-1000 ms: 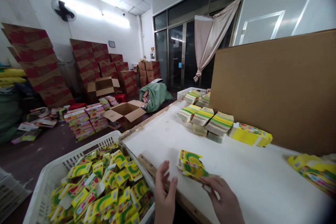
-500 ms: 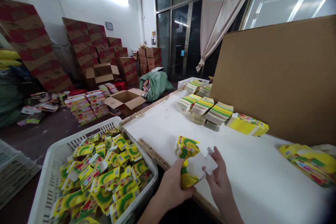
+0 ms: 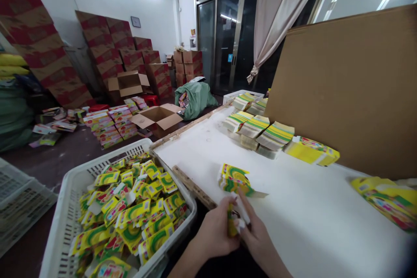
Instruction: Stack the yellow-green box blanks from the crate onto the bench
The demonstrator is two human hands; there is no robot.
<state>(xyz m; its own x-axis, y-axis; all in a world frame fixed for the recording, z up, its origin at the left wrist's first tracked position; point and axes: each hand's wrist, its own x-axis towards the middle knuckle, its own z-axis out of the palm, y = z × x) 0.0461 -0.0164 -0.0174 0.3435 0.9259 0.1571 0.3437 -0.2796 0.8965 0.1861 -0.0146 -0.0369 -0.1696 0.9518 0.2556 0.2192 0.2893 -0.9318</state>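
My left hand [image 3: 213, 228] is wrapped round a small yellow-and-green carton [image 3: 232, 227] at the table's near edge. From the other side my right hand [image 3: 257, 234] closes on the carton's white flaps, and both hands nearly meet. Fingers cover much of the carton, so how far its end is folded cannot be made out. Just beyond my hands, a small stack of flat yellow-and-green cartons [image 3: 233, 176] rests on the white tabletop [image 3: 312, 213]. To the left, a white plastic basket [image 3: 60, 208] holds a heap of similar small cartons [image 3: 130, 213].
Bundles of flat carton blanks [image 3: 276, 135] line the table's back, next to a yellow box [image 3: 311, 151]. A tall cardboard sheet [image 3: 352, 91] stands behind them. More yellow packaging [image 3: 384, 202] lies at right. An open cardboard box [image 3: 158, 119] and a green sack [image 3: 197, 100] are on the floor.
My right hand has moved left and in against the carton, bringing its spread white flaps inward. The carton has turned in my left hand. The whole view has shifted slightly.
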